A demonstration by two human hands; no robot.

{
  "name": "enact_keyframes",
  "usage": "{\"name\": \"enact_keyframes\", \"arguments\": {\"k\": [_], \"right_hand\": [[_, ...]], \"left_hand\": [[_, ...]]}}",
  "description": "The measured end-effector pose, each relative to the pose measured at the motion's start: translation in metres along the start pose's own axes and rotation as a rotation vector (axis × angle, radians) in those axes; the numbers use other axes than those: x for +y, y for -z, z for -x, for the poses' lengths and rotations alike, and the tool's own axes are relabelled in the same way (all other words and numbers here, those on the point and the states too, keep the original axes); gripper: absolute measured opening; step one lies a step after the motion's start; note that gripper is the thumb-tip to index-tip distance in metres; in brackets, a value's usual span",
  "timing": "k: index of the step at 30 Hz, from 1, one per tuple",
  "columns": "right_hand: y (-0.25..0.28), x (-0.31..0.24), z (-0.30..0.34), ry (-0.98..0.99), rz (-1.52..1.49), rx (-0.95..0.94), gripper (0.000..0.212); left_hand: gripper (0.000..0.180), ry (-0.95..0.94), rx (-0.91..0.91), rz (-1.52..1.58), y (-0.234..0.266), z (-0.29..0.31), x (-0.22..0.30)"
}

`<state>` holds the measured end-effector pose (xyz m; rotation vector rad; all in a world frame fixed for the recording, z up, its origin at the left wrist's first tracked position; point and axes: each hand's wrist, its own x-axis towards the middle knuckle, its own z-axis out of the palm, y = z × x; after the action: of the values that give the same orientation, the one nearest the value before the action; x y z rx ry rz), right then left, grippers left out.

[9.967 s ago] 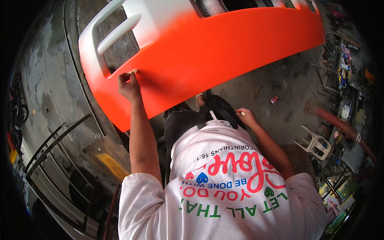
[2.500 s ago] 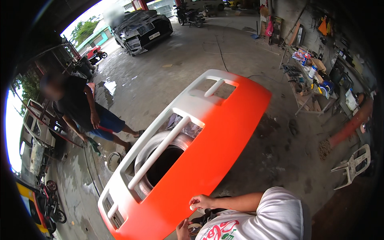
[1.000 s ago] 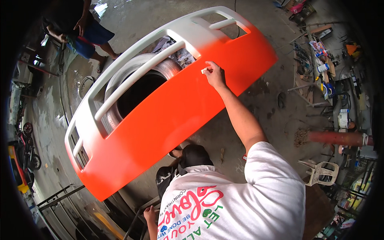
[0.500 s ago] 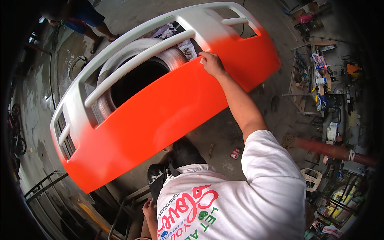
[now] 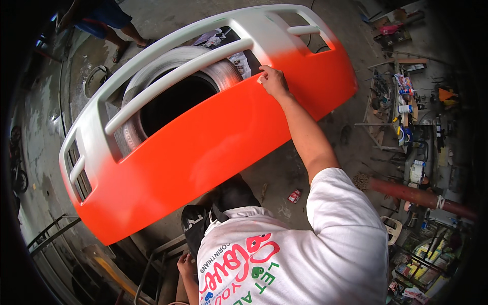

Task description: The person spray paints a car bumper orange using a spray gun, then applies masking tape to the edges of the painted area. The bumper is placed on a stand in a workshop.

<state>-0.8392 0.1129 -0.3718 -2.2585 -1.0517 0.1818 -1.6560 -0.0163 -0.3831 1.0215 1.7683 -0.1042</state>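
Our right hand reaches out at full arm's length and presses on the upper edge of the orange bumper, just where the orange paint meets the pale unpainted grille frame. The fingers are curled around a small white bit, perhaps a scrap of sandpaper or tape; the view is too small for us to tell which. Our left hand hangs low by the waist near a metal stand, and we cannot tell whether its grip is closed or loose.

The bumper lies tilted across an old tyre, which carries it above the concrete floor. We judge that we are working along the paint line, touching up or rubbing the surface. The next move seems to call for a steady press and a slide along that edge without rocking the bumper off the tyre.

Another person's legs stand at the far left. A cluttered counter sits to the right.
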Motion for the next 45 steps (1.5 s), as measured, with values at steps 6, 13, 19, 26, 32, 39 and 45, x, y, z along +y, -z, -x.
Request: {"name": "enact_keyframes", "arguments": {"k": [6, 13, 19, 26, 32, 39, 45], "right_hand": [[0.031, 0.015, 0.009, -0.227, -0.108, 0.267, 0.031], [0.065, 0.008, 0.029, -0.421, -0.668, 0.204, 0.030], [0.041, -0.032, 0.092, -0.507, -1.048, 0.098, 0.028], [0.025, -0.107, 0.207, -0.533, -1.480, -0.321, 0.017], [0.024, -0.125, 0.290, -0.537, -1.478, -0.458, 0.013], [0.048, -0.140, 0.367, -0.653, -1.508, -0.308, 0.024], [0.056, -0.157, 0.445, -0.762, -1.451, -0.183, 0.031]], "left_hand": [[0.035, -0.029, 0.035, -0.051, -0.002, -0.006, 0.018], [0.037, -0.160, -0.051, -0.145, 0.002, -0.036, -0.006], [0.036, -0.126, -0.048, -0.145, -0.030, -0.041, 0.021], [0.036, -0.251, -0.185, -0.185, -0.065, -0.052, 0.106], [0.037, -0.368, -0.270, -0.185, -0.072, -0.053, 0.148], [0.037, -0.503, -0.446, -0.241, -0.073, -0.043, 0.166], [0.038, -0.556, -0.605, -0.346, -0.074, -0.033, 0.164]]}}
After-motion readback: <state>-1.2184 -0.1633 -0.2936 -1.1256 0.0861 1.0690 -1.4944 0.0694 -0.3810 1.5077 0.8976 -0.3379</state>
